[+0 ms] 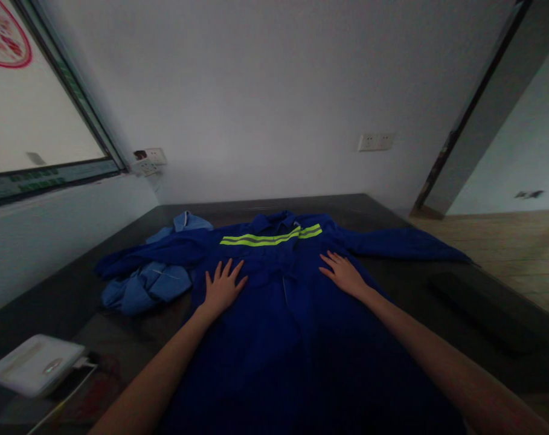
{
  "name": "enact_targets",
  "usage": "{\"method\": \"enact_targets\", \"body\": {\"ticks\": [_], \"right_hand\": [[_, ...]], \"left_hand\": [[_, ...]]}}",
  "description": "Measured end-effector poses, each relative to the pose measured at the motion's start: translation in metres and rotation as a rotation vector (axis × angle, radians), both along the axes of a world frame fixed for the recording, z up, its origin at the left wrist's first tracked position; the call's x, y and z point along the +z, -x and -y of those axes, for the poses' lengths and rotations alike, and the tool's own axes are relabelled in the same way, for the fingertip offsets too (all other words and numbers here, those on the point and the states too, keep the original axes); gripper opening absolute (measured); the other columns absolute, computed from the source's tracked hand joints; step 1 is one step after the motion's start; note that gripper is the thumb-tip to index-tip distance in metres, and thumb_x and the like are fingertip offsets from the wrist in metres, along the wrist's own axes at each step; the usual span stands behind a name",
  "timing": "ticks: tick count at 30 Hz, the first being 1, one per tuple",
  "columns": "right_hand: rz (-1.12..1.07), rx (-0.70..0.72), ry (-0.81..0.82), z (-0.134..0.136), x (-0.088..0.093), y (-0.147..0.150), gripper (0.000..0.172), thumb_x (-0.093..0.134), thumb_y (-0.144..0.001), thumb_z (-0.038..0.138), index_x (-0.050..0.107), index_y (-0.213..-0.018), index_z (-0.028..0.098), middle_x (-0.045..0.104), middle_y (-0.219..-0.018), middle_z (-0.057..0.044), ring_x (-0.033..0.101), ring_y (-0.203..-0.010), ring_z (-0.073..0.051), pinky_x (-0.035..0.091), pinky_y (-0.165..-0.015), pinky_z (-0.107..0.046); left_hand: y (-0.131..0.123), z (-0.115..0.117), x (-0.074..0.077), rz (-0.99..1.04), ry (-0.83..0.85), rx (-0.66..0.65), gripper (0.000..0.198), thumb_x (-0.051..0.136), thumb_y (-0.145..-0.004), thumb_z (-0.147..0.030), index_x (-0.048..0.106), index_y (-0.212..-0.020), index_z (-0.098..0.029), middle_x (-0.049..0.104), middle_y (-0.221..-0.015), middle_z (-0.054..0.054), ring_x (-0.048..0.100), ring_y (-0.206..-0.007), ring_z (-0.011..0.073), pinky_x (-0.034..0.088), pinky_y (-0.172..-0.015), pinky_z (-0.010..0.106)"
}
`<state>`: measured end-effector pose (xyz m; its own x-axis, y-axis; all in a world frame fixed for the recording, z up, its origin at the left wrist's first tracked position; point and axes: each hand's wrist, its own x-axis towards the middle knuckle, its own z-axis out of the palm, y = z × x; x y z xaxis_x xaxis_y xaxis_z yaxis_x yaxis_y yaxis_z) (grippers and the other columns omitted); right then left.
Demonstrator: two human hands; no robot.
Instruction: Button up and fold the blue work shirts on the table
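A dark blue work jacket (283, 314) with a yellow-green reflective stripe (270, 237) across its chest lies spread flat on a dark table (419, 284), sleeves stretched out to both sides. My left hand (221, 286) rests flat on the jacket's left chest, fingers spread and open. On the right chest lies my right hand (343, 273), also flat, with its fingers stretched out. Neither hand holds anything.
A lighter blue garment (154, 284) lies crumpled under the jacket's left sleeve. A white flat device (34, 364) with a cable sits at the table's near left corner. A dark flat object (478, 309) lies on the right. Wall sockets (376, 141) and a window are behind.
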<state>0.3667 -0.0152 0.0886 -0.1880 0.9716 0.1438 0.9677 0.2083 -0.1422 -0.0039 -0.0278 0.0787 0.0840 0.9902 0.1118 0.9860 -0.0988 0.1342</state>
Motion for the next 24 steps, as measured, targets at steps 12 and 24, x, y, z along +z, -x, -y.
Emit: {"method": "enact_targets", "body": {"ticks": [12,24], "right_hand": [[0.073,-0.107,0.056,-0.034,-0.001,-0.004,0.059,0.027,-0.094,0.055,0.035,-0.143,0.024,0.029,-0.151,-0.008,0.023,-0.140,-0.026,0.020,-0.111,-0.049],[-0.079,-0.032,-0.070,-0.043,0.012,-0.002,0.046,0.042,-0.093,0.037,0.051,-0.131,0.014,0.044,-0.141,-0.017,0.037,-0.132,-0.028,0.029,-0.106,-0.046]], "left_hand": [[0.020,-0.074,-0.011,0.004,0.122,-0.086,0.059,0.019,-0.090,-0.060,0.019,-0.146,-0.039,0.019,-0.155,0.001,0.015,-0.142,0.0321,0.017,-0.110,0.059],[0.024,-0.085,-0.002,0.019,-0.032,-0.130,0.052,0.033,-0.093,-0.044,0.033,-0.142,-0.029,0.034,-0.149,0.007,0.027,-0.138,0.0279,0.021,-0.110,0.053]]}}
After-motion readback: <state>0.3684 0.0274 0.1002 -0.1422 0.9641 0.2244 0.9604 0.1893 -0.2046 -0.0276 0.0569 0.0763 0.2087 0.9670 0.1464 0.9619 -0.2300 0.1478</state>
